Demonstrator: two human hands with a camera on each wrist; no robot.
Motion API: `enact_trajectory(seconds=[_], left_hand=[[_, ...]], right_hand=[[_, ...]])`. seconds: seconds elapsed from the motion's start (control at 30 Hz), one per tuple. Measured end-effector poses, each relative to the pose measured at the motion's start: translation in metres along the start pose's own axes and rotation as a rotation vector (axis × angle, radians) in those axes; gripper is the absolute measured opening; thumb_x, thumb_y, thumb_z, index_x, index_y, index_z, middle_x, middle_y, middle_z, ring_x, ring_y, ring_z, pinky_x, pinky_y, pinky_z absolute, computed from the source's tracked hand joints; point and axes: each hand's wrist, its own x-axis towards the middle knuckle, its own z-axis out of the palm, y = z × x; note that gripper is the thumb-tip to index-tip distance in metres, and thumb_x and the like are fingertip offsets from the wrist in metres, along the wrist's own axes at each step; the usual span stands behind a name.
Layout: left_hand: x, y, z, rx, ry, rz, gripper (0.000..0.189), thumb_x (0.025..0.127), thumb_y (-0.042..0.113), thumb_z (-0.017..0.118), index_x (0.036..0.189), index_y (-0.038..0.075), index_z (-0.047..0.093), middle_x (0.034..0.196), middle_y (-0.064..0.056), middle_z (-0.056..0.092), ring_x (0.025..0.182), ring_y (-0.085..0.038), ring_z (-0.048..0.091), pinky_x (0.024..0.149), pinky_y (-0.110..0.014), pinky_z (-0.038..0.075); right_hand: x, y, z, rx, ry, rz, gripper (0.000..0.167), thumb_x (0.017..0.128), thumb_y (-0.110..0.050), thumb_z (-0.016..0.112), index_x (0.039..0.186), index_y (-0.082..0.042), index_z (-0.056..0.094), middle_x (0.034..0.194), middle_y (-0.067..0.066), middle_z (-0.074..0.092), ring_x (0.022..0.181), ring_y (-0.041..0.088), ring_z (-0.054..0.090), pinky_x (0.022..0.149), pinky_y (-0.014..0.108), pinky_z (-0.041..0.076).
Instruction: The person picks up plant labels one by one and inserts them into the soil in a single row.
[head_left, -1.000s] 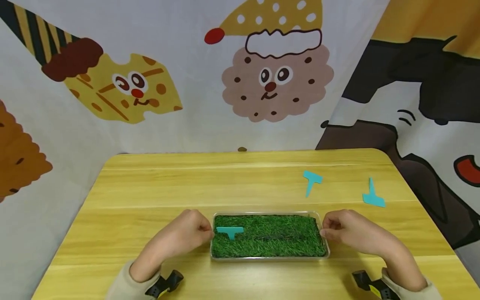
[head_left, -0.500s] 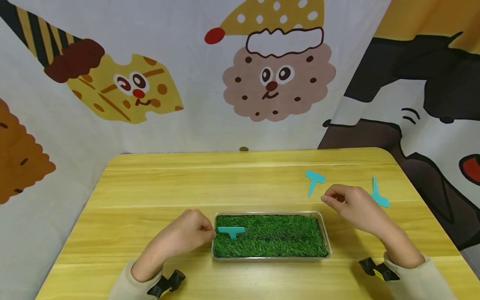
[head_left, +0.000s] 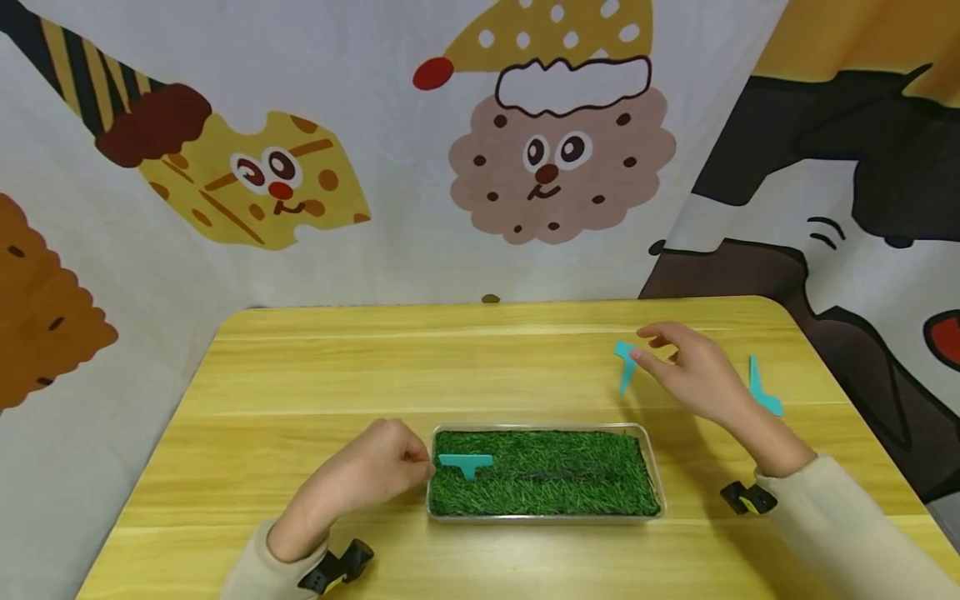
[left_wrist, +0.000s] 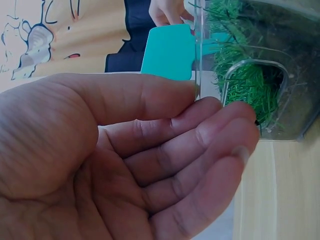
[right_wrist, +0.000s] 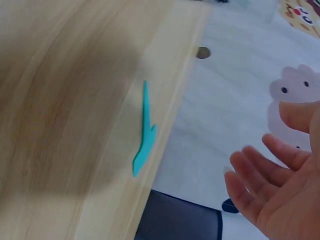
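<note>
Cartoon cloth (head_left: 405,275) hangs behind the desk (head_left: 360,375), where a tray (head_left: 547,519) holds grass (head_left: 555,458) with one tag (head_left: 466,460) standing in it. The left hand (head_left: 375,465) pinches the tray's left end; the right hand (head_left: 697,373), thumb and fingers parted, is near a second tag (head_left: 627,365) on the desk. A third tag (head_left: 760,395) lies farther right.

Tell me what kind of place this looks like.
Probably an indoor activity or filming corner, judging by the wood-grain table, the cartoon-printed cloth behind it, and the clear tray of grass on top.
</note>
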Motion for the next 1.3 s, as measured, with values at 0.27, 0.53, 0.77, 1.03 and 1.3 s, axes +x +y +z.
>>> enact_trajectory(seconds=[0.27, 0.53, 0.77, 1.03, 1.3], left_hand=[[0.000, -0.001, 0.000, -0.002, -0.003, 0.002, 0.033, 0.096, 0.006, 0.070, 0.063, 0.009, 0.067, 0.054, 0.009, 0.041, 0.048, -0.007, 0.033, 0.044, -0.018, 0.027], [-0.001, 0.001, 0.000, 0.005, -0.003, -0.026, 0.030, 0.096, 0.005, 0.069, 0.067, 0.011, 0.071, 0.054, 0.009, 0.045, 0.049, -0.007, 0.034, 0.045, -0.017, 0.028], [-0.002, 0.000, 0.001, -0.001, -0.005, -0.029, 0.031, 0.096, 0.005, 0.069, 0.066, 0.010, 0.071, 0.054, 0.009, 0.043, 0.049, -0.007, 0.033, 0.045, -0.017, 0.028], [-0.002, 0.000, 0.000, -0.005, -0.007, -0.032, 0.030, 0.096, 0.005, 0.069, 0.067, 0.011, 0.072, 0.055, 0.008, 0.045, 0.049, -0.008, 0.034, 0.044, -0.017, 0.028], [-0.001, 0.000, -0.002, -0.001, -0.004, -0.030, 0.028, 0.096, 0.005, 0.069, 0.069, 0.012, 0.074, 0.055, 0.008, 0.048, 0.049, -0.007, 0.035, 0.045, -0.016, 0.029]], right_hand=[[0.021, 0.011, 0.007, -0.052, -0.125, 0.069, 0.064, 0.106, -0.038, 0.063, 0.151, 0.004, 0.047, 0.156, 0.029, 0.041, 0.134, 0.052, 0.046, 0.100, 0.070, 0.042], [0.039, 0.031, 0.016, -0.109, -0.292, 0.138, 0.077, 0.103, -0.045, 0.064, 0.155, 0.006, 0.040, 0.159, 0.035, 0.033, 0.144, 0.057, 0.030, 0.108, 0.075, 0.032], [0.047, 0.046, 0.026, -0.158, -0.391, 0.145, 0.088, 0.095, -0.054, 0.073, 0.150, 0.009, 0.047, 0.149, 0.037, 0.045, 0.137, 0.057, 0.040, 0.103, 0.072, 0.040], [0.049, 0.053, 0.026, -0.174, -0.430, 0.144, 0.086, 0.090, -0.052, 0.080, 0.144, 0.009, 0.053, 0.139, 0.036, 0.052, 0.124, 0.053, 0.050, 0.091, 0.062, 0.049], [0.051, 0.059, 0.024, -0.135, -0.440, 0.163, 0.088, 0.087, -0.047, 0.084, 0.143, 0.013, 0.051, 0.138, 0.036, 0.054, 0.123, 0.052, 0.054, 0.095, 0.063, 0.049]])
